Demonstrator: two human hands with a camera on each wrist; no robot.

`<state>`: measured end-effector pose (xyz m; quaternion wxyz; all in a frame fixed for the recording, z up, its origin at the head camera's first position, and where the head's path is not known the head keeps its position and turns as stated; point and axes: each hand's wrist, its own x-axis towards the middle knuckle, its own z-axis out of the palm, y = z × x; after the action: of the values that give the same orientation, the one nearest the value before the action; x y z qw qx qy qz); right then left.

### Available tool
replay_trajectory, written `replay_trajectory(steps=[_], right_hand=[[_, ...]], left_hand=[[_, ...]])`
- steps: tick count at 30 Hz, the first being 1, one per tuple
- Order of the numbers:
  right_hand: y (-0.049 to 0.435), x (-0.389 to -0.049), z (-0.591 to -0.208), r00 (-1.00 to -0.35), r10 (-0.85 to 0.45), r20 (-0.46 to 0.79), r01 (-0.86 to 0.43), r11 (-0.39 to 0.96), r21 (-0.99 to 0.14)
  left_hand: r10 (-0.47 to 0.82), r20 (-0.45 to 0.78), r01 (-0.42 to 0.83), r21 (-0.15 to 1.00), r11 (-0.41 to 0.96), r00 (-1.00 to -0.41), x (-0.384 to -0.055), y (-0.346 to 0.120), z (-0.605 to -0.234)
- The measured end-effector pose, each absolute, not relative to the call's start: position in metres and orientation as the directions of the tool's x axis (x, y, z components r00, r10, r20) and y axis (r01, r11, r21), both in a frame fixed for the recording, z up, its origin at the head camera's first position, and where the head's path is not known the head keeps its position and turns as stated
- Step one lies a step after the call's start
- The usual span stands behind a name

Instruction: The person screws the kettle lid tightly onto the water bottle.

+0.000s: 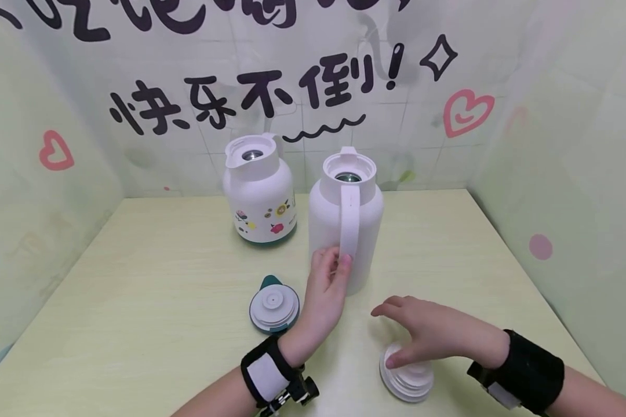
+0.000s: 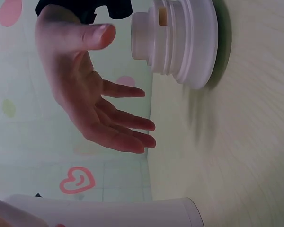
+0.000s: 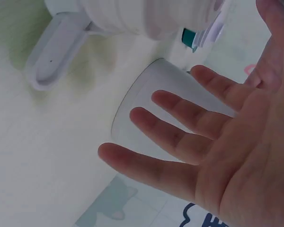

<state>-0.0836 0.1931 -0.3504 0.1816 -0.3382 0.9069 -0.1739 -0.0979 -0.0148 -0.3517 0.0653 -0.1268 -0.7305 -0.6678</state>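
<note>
- Head view: the left grip [image 1: 326, 289] curls around the lower end of the handle [image 1: 350, 220] on the tall jug [image 1: 369, 220], upright on the counter [image 1: 162, 301].
- Right grip [image 1: 433, 331] is spread wide and holds nothing, above the white stopper [image 1: 411, 382] lying nearer the person.
- Jug: probably stiff, smooth, fairly heavy; take the handle.
- Stopper: probably light and rigid; pinch across its stepped rim.

The tall white jug [image 1: 323, 223] stands upright and uncapped on the bench [image 1: 162, 278], its metallic interior showing at the mouth, its handle [image 1: 350, 217] facing the person and gripped low. The round white lid [image 1: 414, 379] lies to its near right, upside down, stepped plug facing up.
</note>
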Motion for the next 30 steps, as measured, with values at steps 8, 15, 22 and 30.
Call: replay_trajectory(steps=[8, 15, 22, 30], right_hand=[[0.173, -0.063, -0.353, -0.693, -0.678, -0.245, -0.655, 0.734, -0.181], [0.157, -0.057, -0.365, -0.707, -0.642, -0.296, -0.687, 0.722, 0.075], [0.147, -0.051, -0.373, -0.719, -0.619, -0.316, -0.695, 0.651, 0.306], [0.139, -0.050, -0.378, -0.734, -0.565, -0.376, -0.678, 0.646, 0.351]], left_hand=[[0.099, 0.280, 0.286, 0.956, 0.060, -0.955, -0.098, -0.015, -0.351], [0.103, 0.257, 0.262, 0.964, 0.045, -0.961, -0.099, -0.015, -0.352], [0.105, 0.255, 0.259, 0.965, 0.028, -0.961, -0.099, -0.015, -0.352], [0.104, 0.249, 0.252, 0.968, 0.016, -0.963, -0.099, -0.014, -0.353]])
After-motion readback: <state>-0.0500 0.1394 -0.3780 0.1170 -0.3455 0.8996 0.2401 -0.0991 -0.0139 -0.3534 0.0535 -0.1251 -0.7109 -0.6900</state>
